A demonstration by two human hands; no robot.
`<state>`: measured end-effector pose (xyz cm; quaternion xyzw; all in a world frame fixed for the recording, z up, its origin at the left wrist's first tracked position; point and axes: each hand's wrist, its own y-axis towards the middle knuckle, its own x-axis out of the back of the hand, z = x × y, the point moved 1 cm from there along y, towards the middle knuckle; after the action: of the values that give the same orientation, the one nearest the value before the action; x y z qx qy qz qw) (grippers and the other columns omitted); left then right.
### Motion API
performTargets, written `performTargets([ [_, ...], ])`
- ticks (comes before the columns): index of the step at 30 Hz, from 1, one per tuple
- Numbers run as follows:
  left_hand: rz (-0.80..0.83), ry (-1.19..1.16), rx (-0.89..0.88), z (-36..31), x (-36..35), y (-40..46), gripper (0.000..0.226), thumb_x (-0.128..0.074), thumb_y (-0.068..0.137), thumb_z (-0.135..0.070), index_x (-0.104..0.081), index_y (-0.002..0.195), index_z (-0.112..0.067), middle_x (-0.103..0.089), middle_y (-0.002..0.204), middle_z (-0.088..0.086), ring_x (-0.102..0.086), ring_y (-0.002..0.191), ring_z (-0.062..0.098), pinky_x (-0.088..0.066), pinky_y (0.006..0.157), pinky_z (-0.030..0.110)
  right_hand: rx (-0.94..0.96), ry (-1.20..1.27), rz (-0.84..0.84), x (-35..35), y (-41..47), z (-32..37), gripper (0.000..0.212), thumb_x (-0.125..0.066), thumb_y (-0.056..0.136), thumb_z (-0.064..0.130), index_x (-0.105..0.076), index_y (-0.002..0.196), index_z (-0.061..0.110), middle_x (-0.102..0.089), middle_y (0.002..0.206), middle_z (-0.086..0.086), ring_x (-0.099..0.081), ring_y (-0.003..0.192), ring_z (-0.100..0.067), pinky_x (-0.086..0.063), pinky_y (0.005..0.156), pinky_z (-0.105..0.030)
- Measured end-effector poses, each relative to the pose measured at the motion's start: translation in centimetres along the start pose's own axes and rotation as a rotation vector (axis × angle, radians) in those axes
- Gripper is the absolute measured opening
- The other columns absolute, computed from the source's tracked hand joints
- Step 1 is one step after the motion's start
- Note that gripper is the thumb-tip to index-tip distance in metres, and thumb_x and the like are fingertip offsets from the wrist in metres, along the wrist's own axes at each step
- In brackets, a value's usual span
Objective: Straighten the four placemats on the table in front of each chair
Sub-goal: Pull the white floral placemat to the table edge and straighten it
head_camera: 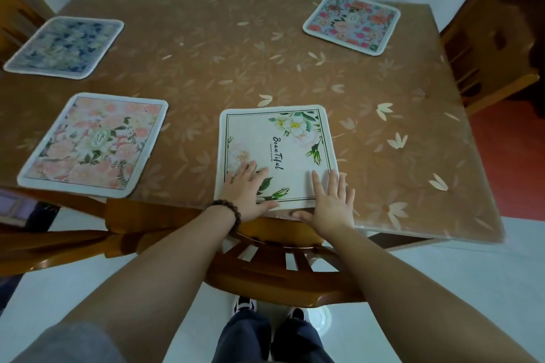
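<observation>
Both hands lie flat on the near edge of the white placemat [277, 153], which sits on the worktop [236, 68] just beyond a wooden chair [274, 244]. The left hand [247, 191], with a bead bracelet [228, 212] on its wrist, presses the mat's near left corner, fingers [250, 169] spread wide. The right hand [331, 203] covers the near right corner, fingers likewise splayed, gripping nothing. The pink placemat [94, 144] lies near left, the blue placemat [65, 47] far left, and the red-flowered placemat [352, 23] far right, turned askew.
</observation>
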<state>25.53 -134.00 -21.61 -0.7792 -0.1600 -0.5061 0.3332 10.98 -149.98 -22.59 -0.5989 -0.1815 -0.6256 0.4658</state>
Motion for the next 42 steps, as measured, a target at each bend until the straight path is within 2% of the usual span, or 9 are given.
performTargets([
  [6,0.008,0.037,0.021,5.0,3.0,2.1,0.091,-0.041,0.080,-0.074,-0.006,0.150,-0.028,0.010,0.159,0.004,0.011,0.145,0.024,-0.002,0.115,0.053,-0.270,0.136,-0.012,-0.6,0.0,2.5,0.119,-0.048,0.068,0.082,0.019,0.147,0.023,0.021,0.154,-0.023,0.019,0.141,-0.038,0.008,0.113,-0.051],
  [10,0.044,0.032,0.000,7.7,4.7,4.5,0.096,-0.043,0.077,-0.077,-0.004,0.151,-0.029,0.009,0.159,0.003,0.010,0.145,0.024,-0.001,0.114,0.051,-0.502,0.265,-0.039,-1.3,0.8,5.3,0.120,-0.060,0.071,0.071,0.018,0.147,0.022,0.023,0.151,-0.027,0.022,0.140,-0.039,0.010,0.113,-0.047],
  [15,0.075,0.079,-0.065,9.3,6.0,7.9,0.097,-0.044,0.076,-0.077,-0.002,0.150,-0.032,0.009,0.159,0.004,0.010,0.145,0.024,-0.004,0.116,0.049,-0.678,0.405,-0.088,-2.5,1.7,8.2,0.115,-0.062,0.076,0.063,0.017,0.147,0.019,0.018,0.150,-0.032,0.017,0.141,-0.042,0.008,0.113,-0.049],
  [20,0.080,0.154,-0.105,10.4,6.4,11.1,0.101,-0.041,0.072,-0.082,-0.001,0.150,-0.033,0.009,0.159,0.008,0.010,0.145,0.026,-0.002,0.115,0.048,-0.704,0.443,-0.181,-3.6,2.1,9.4,0.108,-0.061,0.079,0.059,0.012,0.149,0.021,0.019,0.152,-0.029,0.018,0.141,-0.039,0.009,0.112,-0.050],
  [24,0.094,0.189,-0.123,11.0,6.3,13.9,0.100,-0.041,0.072,-0.082,0.000,0.150,-0.033,0.011,0.159,0.009,0.011,0.145,0.026,0.000,0.116,0.051,-0.688,0.463,-0.206,-3.8,2.6,9.3,0.105,-0.059,0.080,0.060,0.011,0.149,0.023,0.019,0.153,-0.026,0.017,0.142,-0.038,0.005,0.112,-0.053],
  [29,0.065,0.164,-0.083,11.7,6.8,17.1,0.099,-0.043,0.071,-0.082,-0.004,0.150,-0.035,0.009,0.159,0.007,0.010,0.145,0.026,-0.005,0.114,0.051,-0.593,0.418,-0.218,-3.6,3.3,8.1,0.098,-0.052,0.082,0.064,0.004,0.150,0.021,0.018,0.153,-0.027,0.020,0.141,-0.038,0.006,0.114,-0.046],
  [35,0.031,0.128,-0.045,12.2,6.7,16.3,0.100,-0.045,0.069,-0.083,-0.011,0.149,-0.034,-0.003,0.160,0.003,-0.003,0.145,0.024,-0.012,0.115,0.048,-0.415,0.318,-0.153,-1.6,5.1,4.4,0.091,-0.050,0.083,0.066,-0.006,0.149,0.021,0.015,0.153,-0.028,0.020,0.141,-0.039,0.006,0.114,-0.047],
  [42,0.054,-0.062,0.084,12.8,5.4,10.7,0.095,-0.050,0.070,-0.079,-0.018,0.148,-0.035,-0.005,0.159,0.004,-0.006,0.144,0.028,-0.018,0.114,0.050,-0.242,0.190,0.018,1.3,9.5,1.2,0.097,-0.058,0.077,0.066,-0.005,0.148,0.025,0.018,0.152,-0.028,0.022,0.140,-0.041,0.002,0.114,-0.053],
])
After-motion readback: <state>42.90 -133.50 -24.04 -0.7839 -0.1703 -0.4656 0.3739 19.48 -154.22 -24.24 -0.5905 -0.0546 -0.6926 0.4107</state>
